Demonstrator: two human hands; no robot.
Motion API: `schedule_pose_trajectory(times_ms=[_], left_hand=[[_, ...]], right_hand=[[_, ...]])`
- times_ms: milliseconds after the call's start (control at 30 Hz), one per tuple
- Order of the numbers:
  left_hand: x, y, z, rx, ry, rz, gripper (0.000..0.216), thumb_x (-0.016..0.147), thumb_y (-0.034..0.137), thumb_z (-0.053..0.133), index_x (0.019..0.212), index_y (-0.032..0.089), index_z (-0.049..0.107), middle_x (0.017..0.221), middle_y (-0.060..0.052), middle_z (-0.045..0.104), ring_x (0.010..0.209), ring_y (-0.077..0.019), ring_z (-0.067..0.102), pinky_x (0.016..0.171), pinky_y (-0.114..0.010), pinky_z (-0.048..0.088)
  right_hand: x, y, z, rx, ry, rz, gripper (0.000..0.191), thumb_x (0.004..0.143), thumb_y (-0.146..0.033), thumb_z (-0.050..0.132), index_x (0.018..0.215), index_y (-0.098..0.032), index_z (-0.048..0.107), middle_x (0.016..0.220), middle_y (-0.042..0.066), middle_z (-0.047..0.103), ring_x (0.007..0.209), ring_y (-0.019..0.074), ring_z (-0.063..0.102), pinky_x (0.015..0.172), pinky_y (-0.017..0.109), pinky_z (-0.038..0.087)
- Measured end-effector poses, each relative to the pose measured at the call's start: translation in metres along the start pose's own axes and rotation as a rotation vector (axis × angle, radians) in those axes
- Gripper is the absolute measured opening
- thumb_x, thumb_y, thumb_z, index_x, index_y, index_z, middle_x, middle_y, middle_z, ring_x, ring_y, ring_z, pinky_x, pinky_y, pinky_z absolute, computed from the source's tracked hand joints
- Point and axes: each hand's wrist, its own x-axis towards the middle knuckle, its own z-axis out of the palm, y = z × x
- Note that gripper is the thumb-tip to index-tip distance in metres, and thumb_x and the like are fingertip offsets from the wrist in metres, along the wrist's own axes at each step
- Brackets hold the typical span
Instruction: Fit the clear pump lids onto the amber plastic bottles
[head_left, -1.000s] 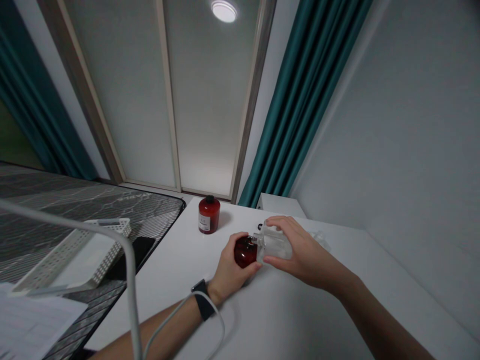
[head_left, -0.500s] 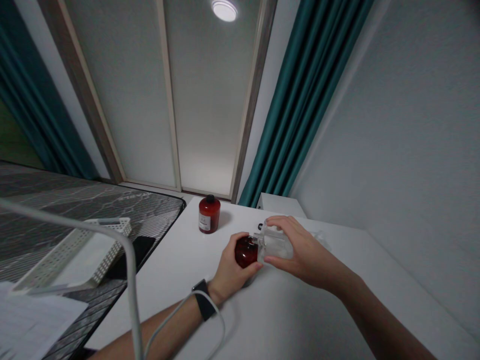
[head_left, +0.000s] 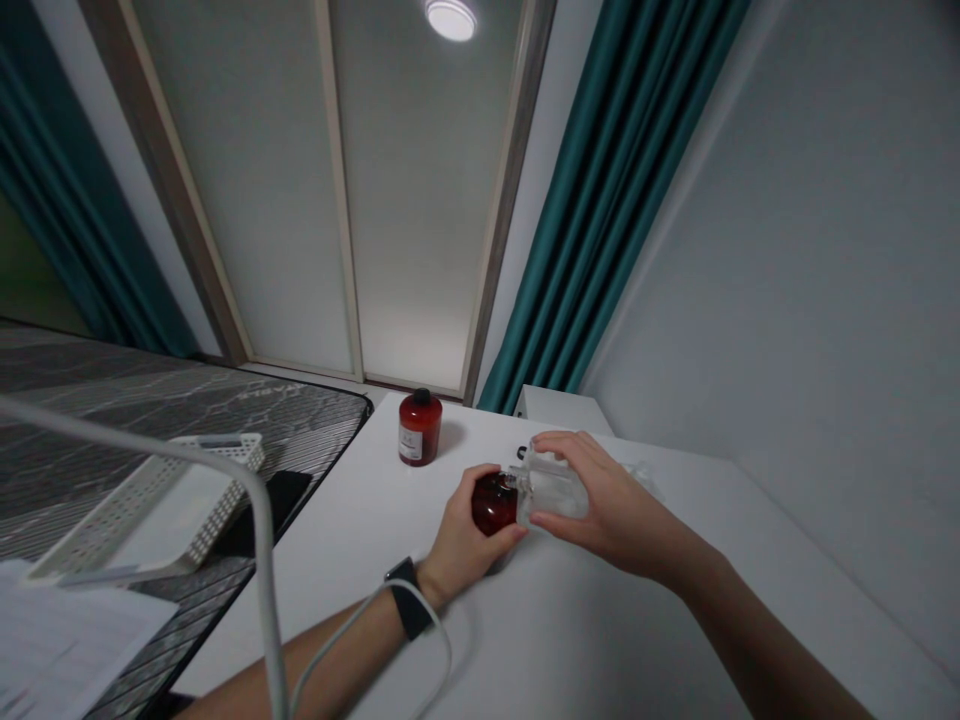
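Note:
My left hand [head_left: 471, 535] is wrapped round a dark red-brown bottle [head_left: 494, 504], fingers behind it and thumb in front. In my right hand [head_left: 589, 500] a clear bottle [head_left: 556, 490] is tipped on its side, its mouth end toward the neck of the brown one. The two necks meet or nearly meet; I cannot tell whether they touch. A second red-brown bottle [head_left: 420, 430] with a black cap and a pale label stands upright farther back on the white table [head_left: 600, 640]. A small black item [head_left: 522, 453] lies just behind the clear bottle, partly hidden.
Crumpled clear plastic [head_left: 645, 478] lies behind my right hand. To the left, a white perforated basket [head_left: 150, 510], a dark flat item [head_left: 266, 512] and paper sheets [head_left: 75, 640] rest on a grey patterned surface. A white cable [head_left: 262, 560] crosses the near left.
Almost nothing differs. Both hands hold the same bottles in the same pose, and the whole view has shifted very slightly.

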Motion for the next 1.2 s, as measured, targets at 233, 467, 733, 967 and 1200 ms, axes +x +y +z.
schedule_pose_trajectory(times_ms=[233, 467, 733, 967, 1200], left_hand=[[0.0003, -0.0001, 0.0006, 0.015, 0.006, -0.007, 0.059, 0.065, 0.02, 0.077, 0.119, 0.019, 0.052, 0.113, -0.008, 0.063, 0.106, -0.0265, 0.062, 0.098, -0.043, 0.049], [0.0006, -0.0005, -0.0002, 0.011, 0.0, 0.003, 0.059, 0.066, 0.02, 0.077, 0.119, 0.019, 0.052, 0.114, -0.008, 0.063, 0.105, -0.0264, 0.062, 0.097, -0.043, 0.05], [0.0, 0.0008, -0.0004, -0.002, -0.005, 0.006, 0.057, 0.068, 0.022, 0.076, 0.119, 0.019, 0.051, 0.113, -0.008, 0.062, 0.104, -0.0262, 0.062, 0.096, -0.042, 0.049], [0.0005, 0.0011, 0.0, -0.001, -0.001, -0.005, 0.058, 0.067, 0.02, 0.075, 0.119, 0.019, 0.051, 0.113, -0.008, 0.062, 0.105, -0.0259, 0.061, 0.097, -0.042, 0.048], [0.001, 0.0017, 0.0004, -0.016, 0.01, -0.008, 0.057, 0.067, 0.023, 0.075, 0.119, 0.018, 0.051, 0.113, -0.008, 0.062, 0.105, -0.026, 0.061, 0.097, -0.041, 0.047]], right_hand=[[-0.0003, 0.0015, 0.0006, 0.003, 0.013, -0.01, 0.05, 0.078, -0.025, 0.073, 0.123, -0.026, 0.05, 0.128, 0.01, 0.06, 0.122, 0.0295, 0.056, 0.104, 0.053, 0.046], [-0.0006, 0.002, 0.0014, 0.0, 0.021, -0.01, 0.05, 0.078, -0.025, 0.074, 0.123, -0.025, 0.05, 0.129, 0.01, 0.06, 0.122, 0.0291, 0.055, 0.104, 0.051, 0.047], [-0.0006, -0.0006, -0.0002, -0.002, 0.01, 0.0, 0.048, 0.079, -0.025, 0.072, 0.121, -0.026, 0.05, 0.128, 0.01, 0.06, 0.121, 0.029, 0.055, 0.103, 0.051, 0.047], [-0.0001, -0.0004, 0.0001, -0.009, 0.0, -0.01, 0.048, 0.08, -0.025, 0.072, 0.121, -0.024, 0.048, 0.128, 0.01, 0.059, 0.121, 0.0285, 0.054, 0.104, 0.05, 0.046], [0.0018, 0.0014, 0.0009, -0.002, 0.001, -0.024, 0.05, 0.079, -0.025, 0.073, 0.122, -0.023, 0.048, 0.128, 0.011, 0.059, 0.12, 0.0284, 0.054, 0.105, 0.05, 0.045]])
